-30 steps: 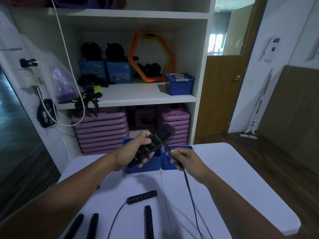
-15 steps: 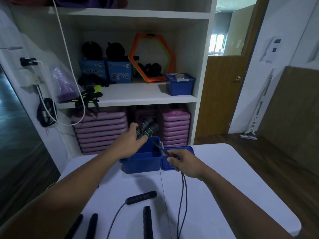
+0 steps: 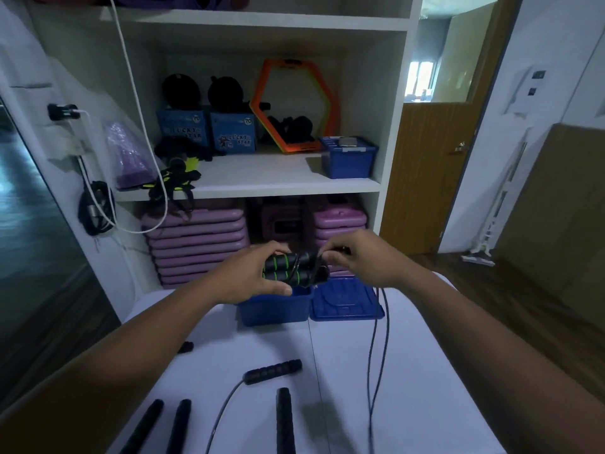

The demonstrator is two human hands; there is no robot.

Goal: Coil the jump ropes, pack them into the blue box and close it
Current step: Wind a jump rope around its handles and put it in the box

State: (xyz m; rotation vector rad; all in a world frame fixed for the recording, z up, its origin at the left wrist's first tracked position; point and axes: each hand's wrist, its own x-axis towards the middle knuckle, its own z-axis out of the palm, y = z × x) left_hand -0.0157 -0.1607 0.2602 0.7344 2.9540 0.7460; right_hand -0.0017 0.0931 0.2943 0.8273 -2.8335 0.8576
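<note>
White table [image 3: 409,371] by shelf unit [image 3: 278,178]; L hand [image 3: 248,276] grips rope handles [image 3: 288,268], R hand [image 3: 363,257] pinches cord [image 3: 373,339].

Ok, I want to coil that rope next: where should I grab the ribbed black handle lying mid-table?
Grip the ribbed handle around its middle, from above: it lies flat on the table, both long sides free. Its cord leaves the left end, so stay clear there.
</note>
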